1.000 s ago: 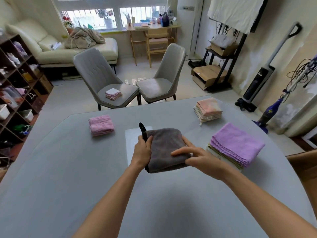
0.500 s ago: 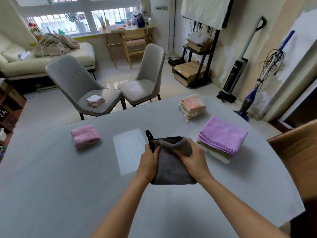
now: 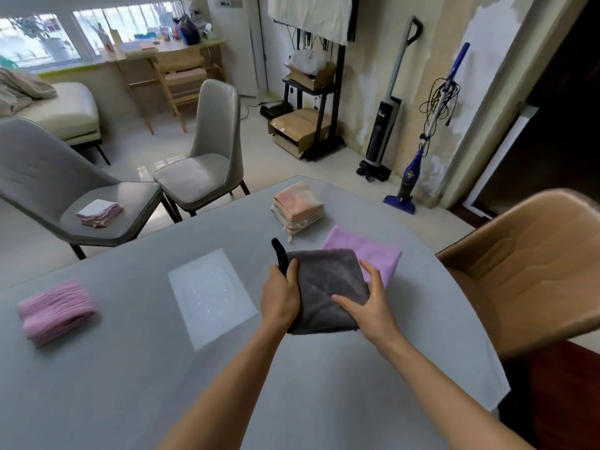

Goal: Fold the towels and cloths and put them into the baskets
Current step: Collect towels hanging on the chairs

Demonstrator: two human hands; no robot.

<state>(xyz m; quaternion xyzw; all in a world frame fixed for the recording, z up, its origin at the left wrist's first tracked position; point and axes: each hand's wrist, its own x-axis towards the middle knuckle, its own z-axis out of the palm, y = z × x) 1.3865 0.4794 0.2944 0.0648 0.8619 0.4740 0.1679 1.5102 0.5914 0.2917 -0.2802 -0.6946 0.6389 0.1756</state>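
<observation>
A folded dark grey towel point(image 3: 328, 280) with a black hanging loop is held over the grey table point(image 3: 130, 368), partly covering the stack of purple cloths point(image 3: 373, 251). My left hand point(image 3: 281, 295) grips its left edge, thumb on top. My right hand point(image 3: 370, 306) holds its right edge, thumb on top and fingers along the side. A stack of peach cloths point(image 3: 297, 207) lies beyond, and a folded pink towel point(image 3: 55, 311) lies at the table's left. No basket is in view.
Two grey chairs point(image 3: 207, 151) stand beyond the table; the left chair point(image 3: 97, 219) has a small folded cloth point(image 3: 99, 212) on its seat. A tan chair point(image 3: 526, 264) stands at the right. Vacuums and a shelf with boxes line the far wall.
Both hands have carried the grey towel to the right until it overlaps the purple stack. My view has swung right too.
</observation>
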